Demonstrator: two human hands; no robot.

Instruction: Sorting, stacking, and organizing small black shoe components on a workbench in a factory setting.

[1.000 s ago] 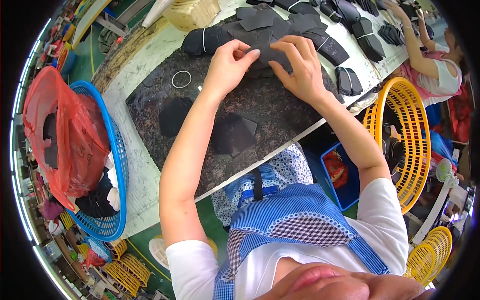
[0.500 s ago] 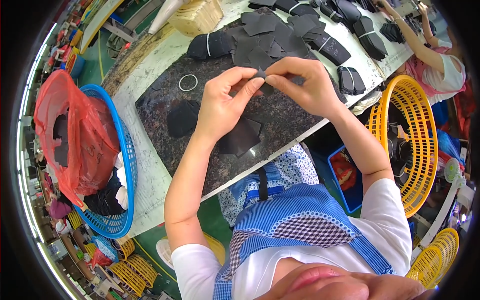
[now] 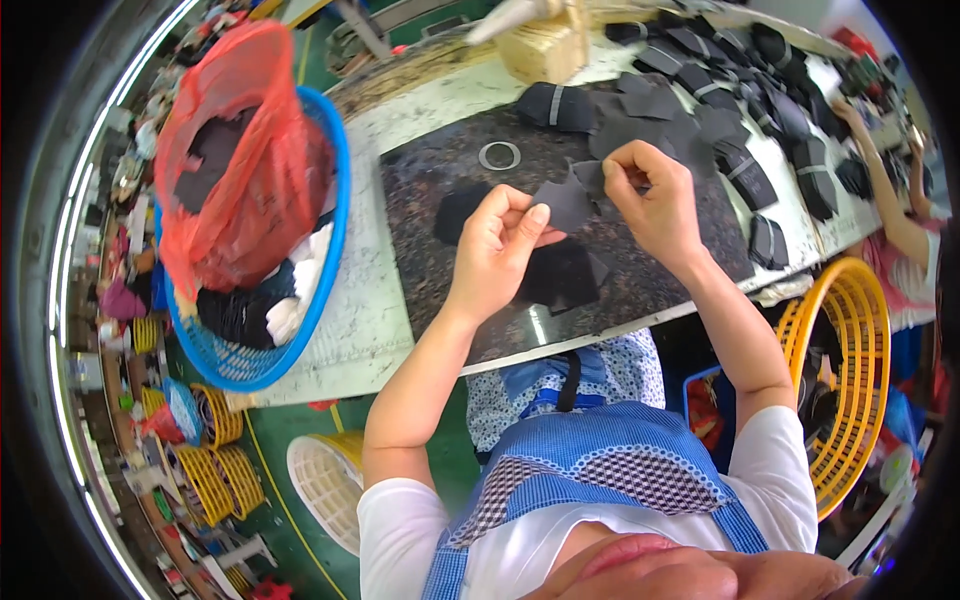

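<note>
Between thumb and fingers, my left hand pinches a dark grey cut piece with pointed edges. To its right, my right hand has thumb and forefinger closed on a smaller-looking dark piece. Whether the two pieces are joined or only overlap, I cannot tell. Both hands are raised over a dark speckled stone slab. Black cut pieces lie on the slab below my hands, and a black stack sits left of them. A white ring-shaped band rests further back.
Loose dark pieces and a tied bundle lie at the slab's back. More tied bundles line the right. A blue basket with a red bag stands left, a yellow basket right. Another person's arm reaches in far right.
My hands have moved apart from a close pinch, and more of the dark piece shows in my left hand. The whole view has shifted, so the table appears further right.
</note>
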